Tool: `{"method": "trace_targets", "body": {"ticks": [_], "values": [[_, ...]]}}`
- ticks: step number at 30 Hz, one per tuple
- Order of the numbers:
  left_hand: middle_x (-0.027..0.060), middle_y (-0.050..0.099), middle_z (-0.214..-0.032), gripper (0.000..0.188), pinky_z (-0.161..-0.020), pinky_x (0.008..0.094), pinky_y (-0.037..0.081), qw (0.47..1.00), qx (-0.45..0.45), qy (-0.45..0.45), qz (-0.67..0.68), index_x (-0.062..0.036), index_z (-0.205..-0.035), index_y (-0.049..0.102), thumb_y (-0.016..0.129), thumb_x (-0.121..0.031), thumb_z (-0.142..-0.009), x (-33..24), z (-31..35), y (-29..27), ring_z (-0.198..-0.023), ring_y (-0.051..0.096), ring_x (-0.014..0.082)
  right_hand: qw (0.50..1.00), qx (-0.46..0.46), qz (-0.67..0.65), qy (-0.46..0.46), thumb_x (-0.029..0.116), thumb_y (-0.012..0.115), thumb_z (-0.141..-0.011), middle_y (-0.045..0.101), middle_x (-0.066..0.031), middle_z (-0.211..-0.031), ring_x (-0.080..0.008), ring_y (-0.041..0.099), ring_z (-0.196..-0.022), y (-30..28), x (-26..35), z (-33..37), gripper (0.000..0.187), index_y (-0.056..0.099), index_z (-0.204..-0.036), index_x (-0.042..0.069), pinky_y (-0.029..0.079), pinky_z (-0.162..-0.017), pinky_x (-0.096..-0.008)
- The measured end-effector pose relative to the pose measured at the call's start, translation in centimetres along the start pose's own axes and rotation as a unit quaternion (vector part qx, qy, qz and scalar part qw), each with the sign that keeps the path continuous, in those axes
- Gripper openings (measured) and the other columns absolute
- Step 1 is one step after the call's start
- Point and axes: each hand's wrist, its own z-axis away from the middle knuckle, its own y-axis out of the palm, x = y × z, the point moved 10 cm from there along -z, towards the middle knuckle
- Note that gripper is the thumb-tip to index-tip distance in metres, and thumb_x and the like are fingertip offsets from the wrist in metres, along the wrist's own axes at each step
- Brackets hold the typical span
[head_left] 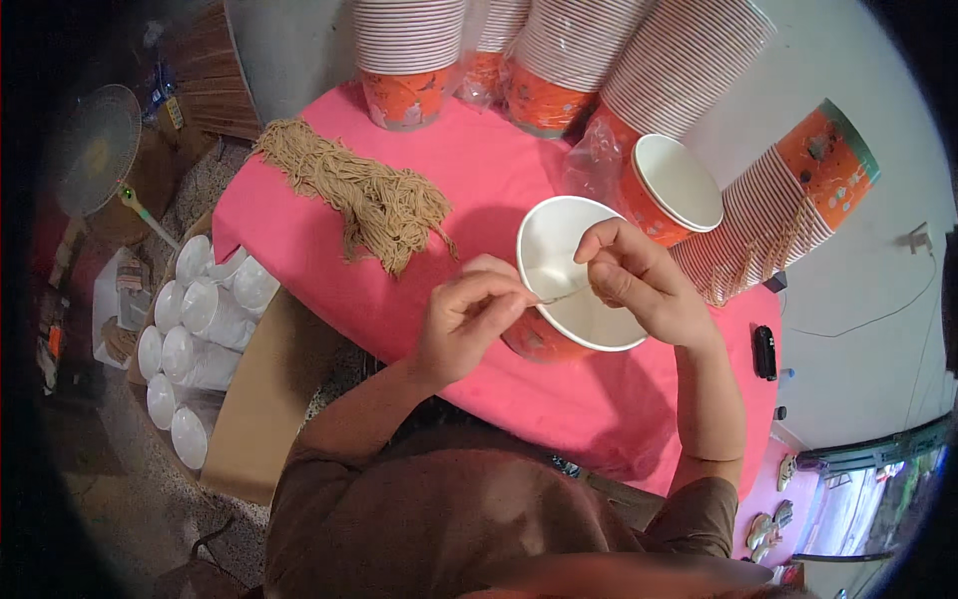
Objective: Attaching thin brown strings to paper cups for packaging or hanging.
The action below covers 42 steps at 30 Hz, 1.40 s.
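Observation:
Both of my hands are raised over the near rim of an orange paper bucket [547,238] with a white inside. It stands on the pink-covered table. A short length of thin tan string [565,297] runs between my hands across the bucket's mouth. My left hand [471,314] pinches one end at the left of the rim. The other end goes into the closed fingers of my right hand [644,285], which partly hide it. To the left lies a loose bundle of tan strings [359,190], with a few strands trailing toward the bucket.
Tall stacks of paper buckets [409,40] line the table's far side. A short stack [689,185] and a leaning stack [763,225] with strings hanging on it stand at right. A black object [764,352] sits by the right edge. Left below, a cardboard box [264,419] holds wrapped white cups [205,364].

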Motion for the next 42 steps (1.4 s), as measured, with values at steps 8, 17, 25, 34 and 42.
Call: {"method": "trace_targets", "body": {"ticks": [8, 17, 25, 34, 42], "values": [[0.0054, 0.057, -0.092, 0.017, -0.065, 0.0279, 0.047, 0.980, -0.010, 0.069, -0.187, -0.0040, -0.092, 0.066, 0.072, -0.005, -0.076, -3.4, -1.7, 0.6, -0.079, 0.057, 0.0157, 1.000, -0.006, -0.014, -0.026, 0.009, 0.048, -0.096, 0.042, 0.0062, -0.080, -0.0014, 0.039, -0.070, -0.2, -0.3, -0.1, 0.011, 0.048, -0.107, 0.006, 0.033, -0.060, -0.0179], [0.0044, 0.057, -0.079, 0.016, -0.061, 0.0340, 0.049, 0.933, -0.001, 0.182, -0.311, -0.0072, -0.081, 0.064, 0.073, -0.004, -0.068, -5.4, -2.3, 2.2, -0.073, 0.058, 0.0229, 0.998, -0.008, 0.058, -0.013, 0.008, 0.054, -0.093, 0.043, 0.0042, -0.074, -0.0034, 0.043, -0.066, 0.6, 1.5, 0.2, 0.009, 0.051, -0.102, 0.006, 0.036, -0.060, -0.0191], [0.0068, 0.057, -0.077, 0.016, -0.058, 0.0311, 0.046, 0.945, -0.024, 0.175, -0.276, -0.0038, -0.081, 0.061, 0.069, 0.004, -0.070, -5.8, -0.8, -0.2, -0.069, 0.057, 0.0208, 0.823, -0.067, 0.487, -0.285, 0.002, 0.065, -0.070, 0.050, -0.0105, -0.066, -0.0287, 0.056, -0.060, 3.8, 6.8, 1.6, 0.018, 0.059, -0.087, 0.003, 0.043, -0.053, -0.0392], [0.0042, 0.058, -0.088, 0.009, -0.061, 0.0199, 0.040, 0.990, -0.134, 0.028, -0.020, -0.0014, -0.091, 0.059, 0.063, 0.003, -0.084, 2.1, 2.8, -2.0, -0.072, 0.053, 0.0074, 0.805, -0.195, 0.478, -0.293, -0.006, 0.065, -0.069, 0.052, -0.0093, -0.064, -0.0260, 0.055, -0.056, 1.1, 9.0, 2.2, 0.017, 0.060, -0.084, 0.002, 0.040, -0.048, -0.0351], [0.0012, 0.051, -0.094, 0.006, -0.060, 0.0186, 0.039, 0.983, -0.163, -0.010, 0.089, -0.0030, -0.094, 0.054, 0.058, 0.000, -0.089, 6.1, 4.1, 0.1, -0.071, 0.047, 0.0045, 0.848, -0.226, 0.419, -0.234, -0.006, 0.064, -0.071, 0.056, -0.0105, -0.068, -0.0243, 0.058, -0.058, 0.4, 7.1, 1.6, 0.014, 0.061, -0.082, 0.002, 0.043, -0.051, -0.0315]]}}
